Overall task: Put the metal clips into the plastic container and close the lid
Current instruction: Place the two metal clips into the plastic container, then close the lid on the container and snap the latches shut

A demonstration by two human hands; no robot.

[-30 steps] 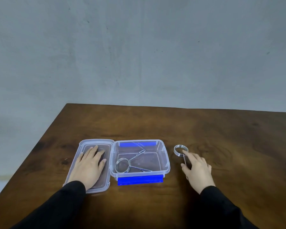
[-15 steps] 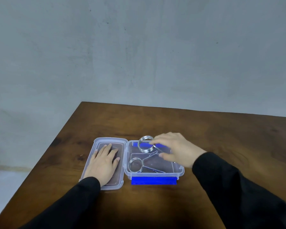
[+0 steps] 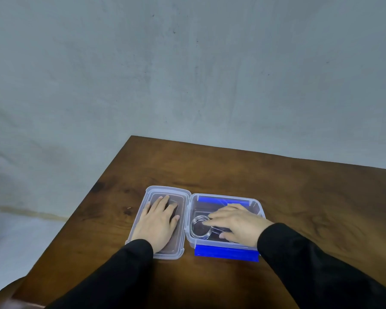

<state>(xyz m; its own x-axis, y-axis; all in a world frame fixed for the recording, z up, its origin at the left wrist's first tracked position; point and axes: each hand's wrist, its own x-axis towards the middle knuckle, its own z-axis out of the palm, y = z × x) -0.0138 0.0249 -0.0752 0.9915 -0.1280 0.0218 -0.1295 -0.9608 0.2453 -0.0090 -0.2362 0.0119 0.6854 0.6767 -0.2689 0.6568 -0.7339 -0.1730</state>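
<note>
Toward the desk's (image 3: 299, 197) left edge, lid (image 3: 183, 197): under your flat, spread left hand (image 3: 158, 224), hinged beside the container (image 3: 257, 205).
Right hand (image 3: 236, 221): inside it, fingers loosely on the clips (image 3: 200, 227); actual grip unclear.

No legible text, label, brand, number or sign observed on any surface in view.
</note>
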